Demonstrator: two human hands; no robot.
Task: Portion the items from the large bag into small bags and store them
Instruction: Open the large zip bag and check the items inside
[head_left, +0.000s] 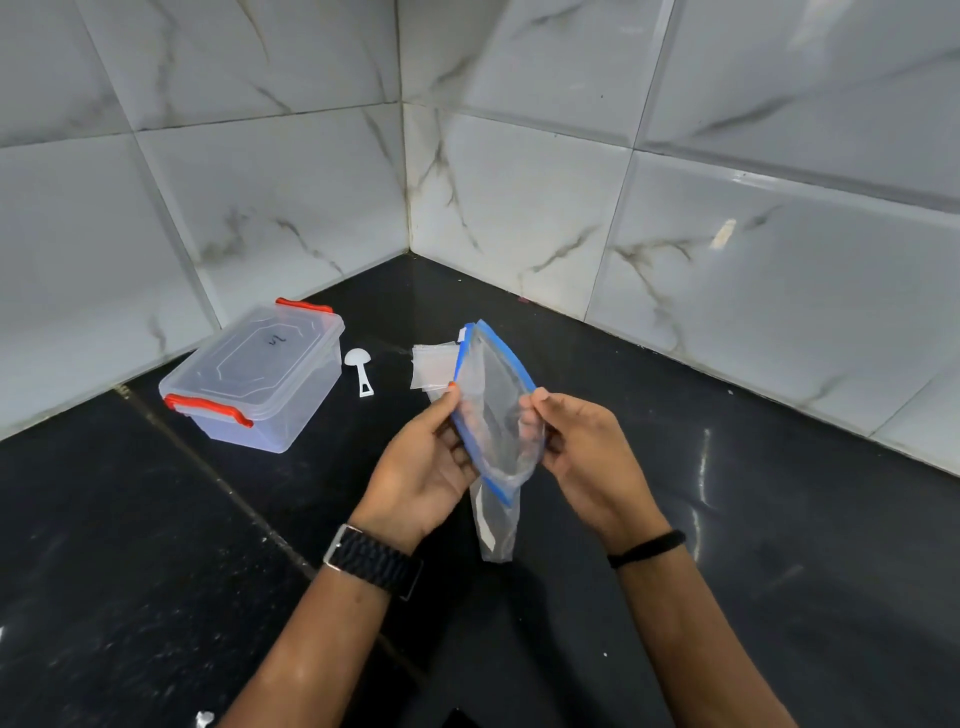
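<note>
We gripped the large bag (496, 415) with both hands: left (426, 457), right (587, 457). Mouth held apart above the counter (156, 545). Small bags (434, 366) lay behind it.

One head-worn camera looks forward and down, close over the black counter (156, 545), facing the far tiled wall corner (407, 182).

Black counter (156, 519): lidded box (254, 376), scoop (358, 366), sm. bags (432, 368).

The bag (496, 415) is clear with a blue zip edge; the box (254, 376) is clear with red-orange clasps. The scoop (359, 368) is white, the counter (156, 519) black and speckled, the tiles (519, 182) white with grey veins.
</note>
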